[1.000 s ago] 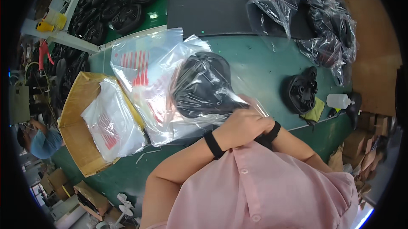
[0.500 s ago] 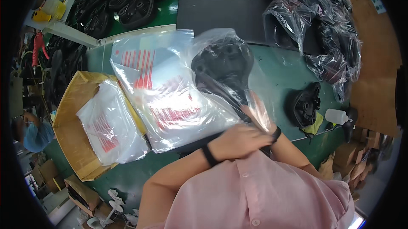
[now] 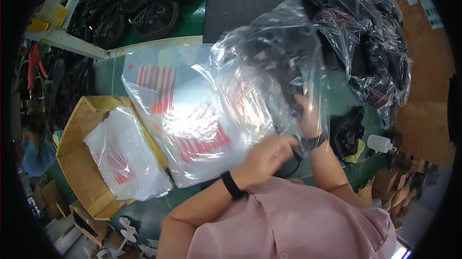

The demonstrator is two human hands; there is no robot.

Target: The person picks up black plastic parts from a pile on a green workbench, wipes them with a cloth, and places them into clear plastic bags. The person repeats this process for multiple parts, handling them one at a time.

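A black molded part [image 3: 284, 59] lies inside a clear plastic bag [image 3: 315, 62], tilted up over the table. My right hand [image 3: 309, 114] reaches within the bag and grips the part's lower end; the film covers the hand to about the wrist. My left hand [image 3: 270, 157] is closed near my right wrist, at the bag's lower edge, its fingers slightly smeared by motion. Left of the part lies a stack of flat clear bags [image 3: 187, 114] with red print. Glare on the film hides some of the part's outline.
A cardboard box [image 3: 74, 148] of more bags stands at left. Bagged parts [image 3: 375, 62] pile up at the far right. A bare black part [image 3: 347, 131] and a white bottle [image 3: 379, 143] rest on the green table. Several black parts [image 3: 156, 18] fill the far left.
The bagged part has risen and moved right and away, its film spreading wider. My right hand has moved up and right with it; my left hand has turned and closed.
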